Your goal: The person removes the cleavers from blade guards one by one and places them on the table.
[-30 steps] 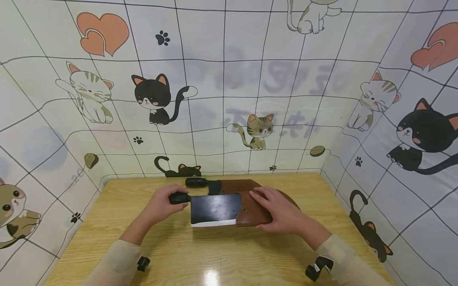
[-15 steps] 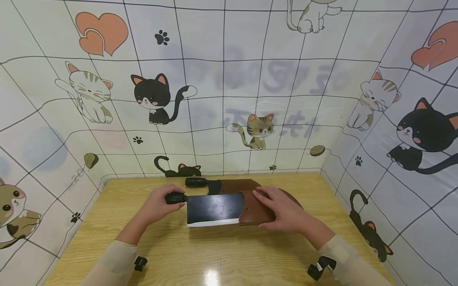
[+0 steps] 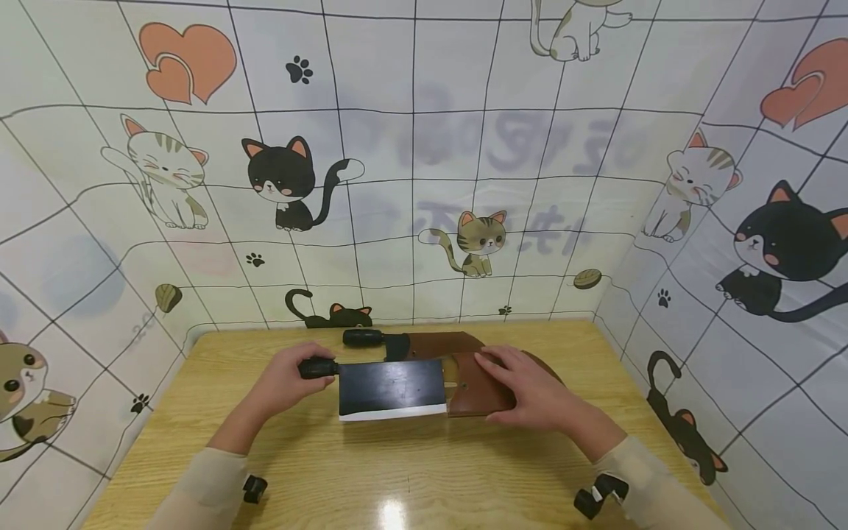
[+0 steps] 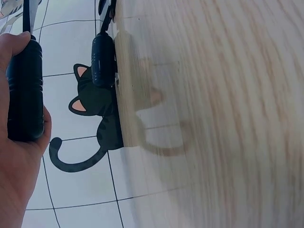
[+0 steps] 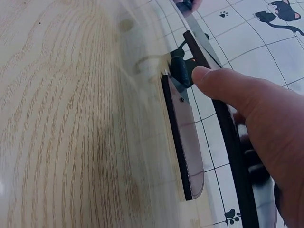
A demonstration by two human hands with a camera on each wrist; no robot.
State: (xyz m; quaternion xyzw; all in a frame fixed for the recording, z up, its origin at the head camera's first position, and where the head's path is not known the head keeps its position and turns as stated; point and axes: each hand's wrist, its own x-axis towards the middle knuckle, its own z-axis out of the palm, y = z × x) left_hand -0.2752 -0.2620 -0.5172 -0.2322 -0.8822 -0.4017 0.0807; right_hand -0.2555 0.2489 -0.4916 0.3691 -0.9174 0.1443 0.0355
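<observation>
A cleaver with a dark blade (image 3: 391, 386) and a pale cutting edge is held level above the table. My left hand (image 3: 291, 379) grips its black handle (image 4: 26, 95), thumb along the top in the left wrist view. On the right, my right hand (image 3: 533, 390) holds a brown leather sheath (image 3: 473, 390), thumb on its lower edge side and fingers over its top. The blade's end stands at the sheath's mouth; whether its tip is still inside is hard to tell. Behind lies a second knife in a brown sheath (image 3: 433, 344), its black handle (image 3: 363, 338) pointing left.
The light wooden table (image 3: 404, 471) reaches back to a wall covering (image 3: 411, 221) printed with cats and a grid. This covering also runs along both sides. Black wrist mounts (image 3: 255, 488) sit by the sleeves.
The cleaver has slid left out of the sheath, so more blade shows. My left hand moved left with the handle; my right hand shifted slightly right with the sheath. The second knife stayed put.
</observation>
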